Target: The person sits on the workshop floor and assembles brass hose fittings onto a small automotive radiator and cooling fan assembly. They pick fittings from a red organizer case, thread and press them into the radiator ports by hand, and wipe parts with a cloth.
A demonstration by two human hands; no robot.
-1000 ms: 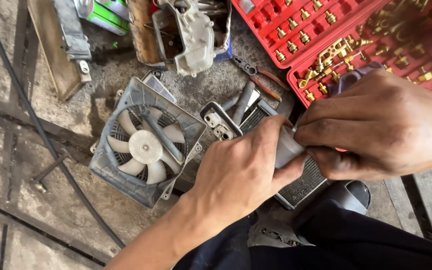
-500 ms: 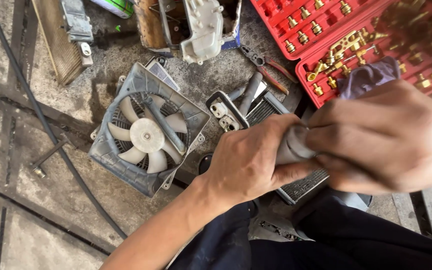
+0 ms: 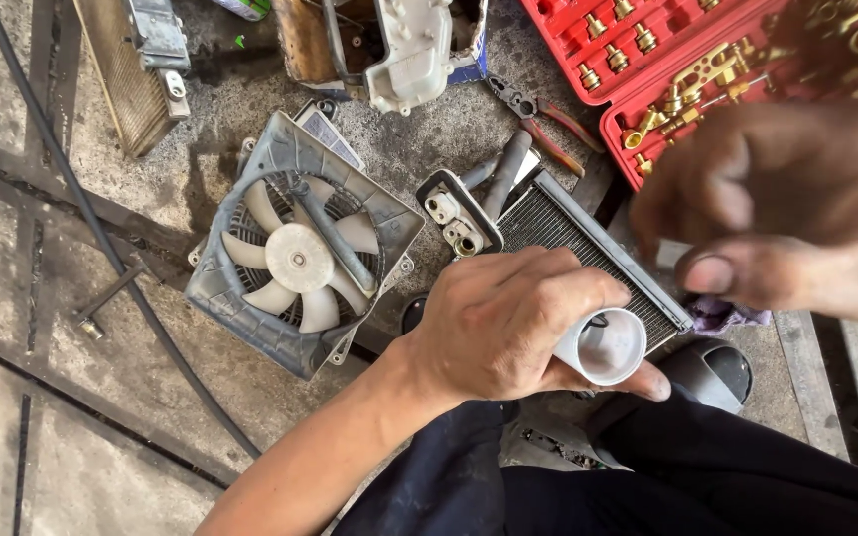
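My left hand (image 3: 503, 323) grips a short white tube-like roll (image 3: 603, 344), its hollow end turned up toward the camera. My right hand (image 3: 786, 208) hovers blurred just up and right of the roll, fingers curled together. A purple cloth (image 3: 722, 316) pokes out from under its palm. Both hands are above a small finned metal core (image 3: 588, 243) with two pipes and a fitting block (image 3: 459, 213) lying on the concrete floor.
A grey fan shroud with white blades (image 3: 295, 258) lies left of the core. An open red case of brass fittings (image 3: 687, 60) sits top right, red-handled pliers (image 3: 538, 109) beside it. A black hose (image 3: 101, 238), another finned core (image 3: 126, 69) and a white housing (image 3: 414, 50) lie farther out.
My hands have come apart. The right hand let go of the roll and lifted to the right, and the left hand tipped the roll's open end upward. The view shifted up the floor.
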